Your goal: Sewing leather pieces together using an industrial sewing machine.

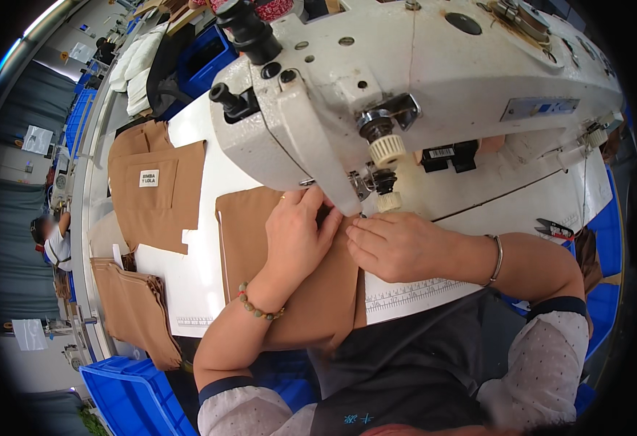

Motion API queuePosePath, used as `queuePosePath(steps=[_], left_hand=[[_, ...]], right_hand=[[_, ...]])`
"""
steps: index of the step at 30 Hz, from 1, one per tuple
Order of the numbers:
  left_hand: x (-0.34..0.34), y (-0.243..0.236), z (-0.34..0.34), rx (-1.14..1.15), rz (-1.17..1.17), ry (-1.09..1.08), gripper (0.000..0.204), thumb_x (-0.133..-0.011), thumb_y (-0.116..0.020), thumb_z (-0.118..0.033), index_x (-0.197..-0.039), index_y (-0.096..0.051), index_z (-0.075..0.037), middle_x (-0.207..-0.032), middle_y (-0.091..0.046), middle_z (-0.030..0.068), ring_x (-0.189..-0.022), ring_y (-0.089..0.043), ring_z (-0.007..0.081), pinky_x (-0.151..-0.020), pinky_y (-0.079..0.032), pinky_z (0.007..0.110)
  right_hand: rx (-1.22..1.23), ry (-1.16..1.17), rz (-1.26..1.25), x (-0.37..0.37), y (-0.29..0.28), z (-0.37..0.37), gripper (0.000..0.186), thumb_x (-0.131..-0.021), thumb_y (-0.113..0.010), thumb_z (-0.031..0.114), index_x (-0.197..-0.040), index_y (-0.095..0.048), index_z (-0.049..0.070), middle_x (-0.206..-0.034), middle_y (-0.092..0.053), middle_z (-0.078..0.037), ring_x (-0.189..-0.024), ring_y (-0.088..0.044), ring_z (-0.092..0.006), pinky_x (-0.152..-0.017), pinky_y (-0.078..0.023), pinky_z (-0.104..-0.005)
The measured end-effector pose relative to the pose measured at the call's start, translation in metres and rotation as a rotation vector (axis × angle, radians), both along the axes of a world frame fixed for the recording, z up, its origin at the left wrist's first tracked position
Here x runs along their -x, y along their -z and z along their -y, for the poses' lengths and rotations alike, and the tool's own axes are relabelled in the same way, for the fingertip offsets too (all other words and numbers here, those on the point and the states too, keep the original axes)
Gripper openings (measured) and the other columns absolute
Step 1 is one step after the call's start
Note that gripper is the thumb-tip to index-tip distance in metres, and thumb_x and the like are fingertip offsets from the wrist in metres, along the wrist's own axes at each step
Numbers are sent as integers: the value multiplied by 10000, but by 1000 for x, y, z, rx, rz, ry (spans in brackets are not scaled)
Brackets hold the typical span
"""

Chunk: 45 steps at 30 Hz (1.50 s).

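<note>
Workshop with grey-blue curtains (24, 211) at left; white bench (195, 289), ruler scale (420, 292) along its near edge. One sewing machine (318, 109), white, with cream dials. One brown cloth panel (311, 305), on the bench partly beneath the machine head, near end toward the lap. Left hand (297, 229): on the panel, thumb and forefinger parted, whether the grip pinches cloth cannot be told. Right hand (395, 247): fingers bunched at the panel's right edge, thumb hidden, pinch likewise uncertain. Aside, left: brown piece with patch pocket (160, 195); folded brown stack (129, 305). Step in hand, by judgement: positioning the panel at the needle area; next move calls for flat cloth, aligned edge, fingertips clear of the needle
</note>
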<state>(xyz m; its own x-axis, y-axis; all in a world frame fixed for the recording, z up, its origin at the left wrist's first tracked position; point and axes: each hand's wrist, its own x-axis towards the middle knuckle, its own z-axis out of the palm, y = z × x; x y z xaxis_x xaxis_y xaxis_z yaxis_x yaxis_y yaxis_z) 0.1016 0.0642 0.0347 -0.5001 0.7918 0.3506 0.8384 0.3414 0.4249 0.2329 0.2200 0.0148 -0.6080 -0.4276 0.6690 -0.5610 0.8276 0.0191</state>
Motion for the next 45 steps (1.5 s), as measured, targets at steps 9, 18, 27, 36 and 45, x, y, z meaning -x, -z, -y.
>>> queuePosePath(steps=[9,18,27,36,45], left_hand=[[-9,-1,13,67,-275,233,207,-813,-720,-78,-1021,-724,-77,-1074,-709,40,-827,-671,212,-681,-502,338],[-10,2,10,93,-383,191,304,-767,-709,-130,-1062,-717,-55,-1108,-670,40,-929,-576,232,-743,-505,337],[-14,-1,5,59,-391,140,294,-804,-719,-77,-1098,-714,-83,-1211,-694,22,-894,-654,233,-763,-518,341],[-20,-5,4,82,-364,119,314,-799,-713,-69,-1113,-712,-73,-1213,-689,36,-913,-631,256,-781,-522,342],[-114,-32,78,193,59,140,277,-753,-841,-262,-855,-640,-101,-767,-538,64,-725,-531,275,-663,-425,376]], right_hand=[[-22,1,58,-2,-4,-2,118,-710,-631,155,-745,-600,46,-774,-620,-85,-772,-629,-209,-706,-518,-303],[-73,16,206,-3,-9,-11,193,-769,-651,116,-926,-665,6,-1013,-701,-117,-974,-688,-232,-765,-586,-307],[-71,35,229,-2,-9,-13,187,-767,-654,114,-925,-665,15,-1014,-700,-104,-994,-690,-241,-740,-585,-308],[-35,45,75,2,-4,-10,87,-718,-626,132,-759,-609,57,-781,-590,-61,-807,-625,-210,-737,-528,-323],[36,255,280,-56,-19,28,261,-704,-773,289,-759,-596,106,-753,-511,-20,-681,-513,-190,-610,-398,-292]])
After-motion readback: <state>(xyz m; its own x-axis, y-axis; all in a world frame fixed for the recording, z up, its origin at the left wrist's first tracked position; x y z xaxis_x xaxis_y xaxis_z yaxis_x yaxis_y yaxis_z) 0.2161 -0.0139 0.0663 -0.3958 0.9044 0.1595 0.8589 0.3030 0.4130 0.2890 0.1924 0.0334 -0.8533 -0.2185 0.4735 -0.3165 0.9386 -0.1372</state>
